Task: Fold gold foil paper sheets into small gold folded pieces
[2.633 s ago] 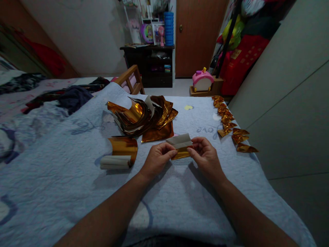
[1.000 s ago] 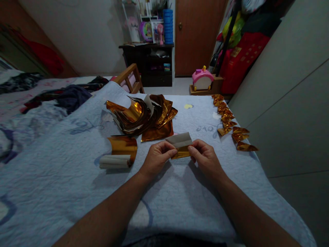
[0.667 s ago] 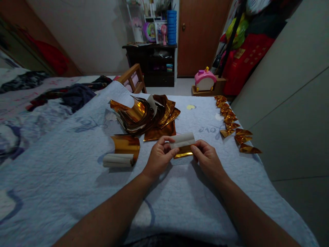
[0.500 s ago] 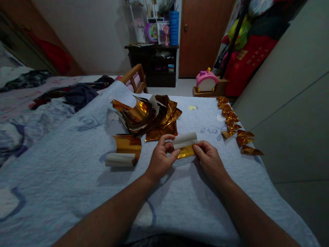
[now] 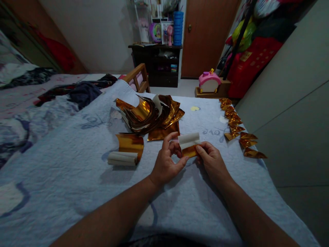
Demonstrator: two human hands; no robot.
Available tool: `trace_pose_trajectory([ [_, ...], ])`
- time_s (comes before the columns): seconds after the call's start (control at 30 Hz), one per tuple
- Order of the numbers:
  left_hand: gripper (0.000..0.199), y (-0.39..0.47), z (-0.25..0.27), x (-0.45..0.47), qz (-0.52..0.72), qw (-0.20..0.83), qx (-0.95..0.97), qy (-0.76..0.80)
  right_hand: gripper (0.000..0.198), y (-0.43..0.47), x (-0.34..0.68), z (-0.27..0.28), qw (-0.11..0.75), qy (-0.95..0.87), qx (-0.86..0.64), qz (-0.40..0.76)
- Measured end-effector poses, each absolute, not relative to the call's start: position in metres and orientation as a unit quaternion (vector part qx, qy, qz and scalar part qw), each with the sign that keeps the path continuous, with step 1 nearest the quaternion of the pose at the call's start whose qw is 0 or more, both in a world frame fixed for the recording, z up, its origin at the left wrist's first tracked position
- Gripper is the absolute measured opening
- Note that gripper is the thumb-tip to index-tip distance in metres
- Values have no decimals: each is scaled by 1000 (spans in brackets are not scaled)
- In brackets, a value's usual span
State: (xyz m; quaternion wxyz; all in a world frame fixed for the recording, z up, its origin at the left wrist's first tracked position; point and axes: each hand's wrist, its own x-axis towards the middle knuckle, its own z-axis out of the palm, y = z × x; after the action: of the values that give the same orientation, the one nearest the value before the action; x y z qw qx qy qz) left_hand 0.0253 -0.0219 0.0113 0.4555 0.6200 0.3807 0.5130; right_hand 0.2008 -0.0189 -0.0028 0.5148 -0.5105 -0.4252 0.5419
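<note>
A small sheet of gold foil paper (image 5: 190, 151), its white back curling over along the top, is held above the bed between my two hands. My right hand (image 5: 212, 160) pinches its right edge between thumb and fingers. At the lower left corner rests the thumb of my left hand (image 5: 167, 163); the index finger is raised, and other fingers are partly hidden at the sheet's left edge. To the left lies a curled stack of gold paper (image 5: 130, 144) with a white rolled end. Behind my hands sits a larger fanned pile of gold foil sheets (image 5: 144, 115).
Folded gold foil pieces (image 5: 234, 121) line the bed's right edge. A light blue patterned sheet (image 5: 77, 185) covers the bed. Crumpled clothes (image 5: 84, 93) lie at the left. Beyond the bed stand a wooden chair (image 5: 137, 77), a dark cabinet (image 5: 155, 73) and a pink toy case (image 5: 209, 82).
My left hand has shifted slightly right, its index finger lifting and its thumb sliding along the paper's lower edge. The right hand keeps its pinch. The whole view has swung slightly.
</note>
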Motion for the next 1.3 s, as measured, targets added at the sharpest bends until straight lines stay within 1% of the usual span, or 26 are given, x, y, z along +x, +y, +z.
trace_pose_trajectory([
  [0.17, 72, -26, 16, 26, 512, 445, 618, 397, 30, -19, 199, -2, 509, -419, -511, 551],
  [0.3, 68, -27, 17, 27, 515, 412, 630, 410, 32, -19, 198, 1, 509, -415, -517, 549],
  [0.47, 53, -24, 18, 28, 503, 389, 623, 455, 30, -19, 198, 1, 504, -432, -531, 527],
  [0.57, 41, -20, 16, 27, 493, 401, 605, 479, 29, -19, 198, 1, 500, -465, -542, 490],
  [0.7, 36, -12, 9, 26, 488, 444, 577, 481, 25, -20, 198, 4, 491, -519, -566, 412],
  [0.83, 25, -9, 5, 26, 447, 443, 594, 501, 20, -21, 198, 7, 454, -560, -612, 324],
  [0.97, 14, -8, 7, 26, 386, 380, 646, 538, 11, -18, 199, 4, 407, -593, -640, 270],
  [1.13, 10, -7, 5, 27, 299, 269, 727, 557, 16, -12, 201, -6, 361, -613, -663, 234],
  [1.3, 6, -9, 3, 27, 224, 151, 763, 587, 13, -10, 200, -11, 312, -646, -678, 158],
])
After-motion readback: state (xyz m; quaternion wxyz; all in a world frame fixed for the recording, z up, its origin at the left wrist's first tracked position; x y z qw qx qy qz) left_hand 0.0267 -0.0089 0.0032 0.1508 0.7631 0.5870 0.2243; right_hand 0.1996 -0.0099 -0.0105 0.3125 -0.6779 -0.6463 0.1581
